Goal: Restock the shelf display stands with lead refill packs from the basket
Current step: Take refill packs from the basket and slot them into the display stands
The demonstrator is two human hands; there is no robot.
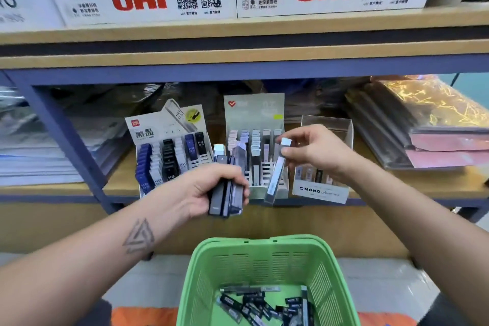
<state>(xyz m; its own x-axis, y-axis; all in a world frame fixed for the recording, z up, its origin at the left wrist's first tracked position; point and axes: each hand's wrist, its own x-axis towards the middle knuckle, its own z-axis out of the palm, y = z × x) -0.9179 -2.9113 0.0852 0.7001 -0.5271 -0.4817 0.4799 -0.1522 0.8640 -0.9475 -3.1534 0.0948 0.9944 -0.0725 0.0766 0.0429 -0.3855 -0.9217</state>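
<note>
While left hand (pixel 209 188) grips flat dark packs (pixel 226 193) | right hand (pixel 315 151) pinches slim clear-plastic pack (pixel 276 172)

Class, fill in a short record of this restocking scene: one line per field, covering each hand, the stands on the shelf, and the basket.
left hand: grips a bundle of dark refill packs
right hand: pinches a single pale refill pack at its top end
left stand: blue, white and black packs in rows
middle stand: pale packs, some slots unfilled
MONO box: right of the middle stand, few packs inside
green basket: below the shelf, loose dark packs on its bottom
</note>
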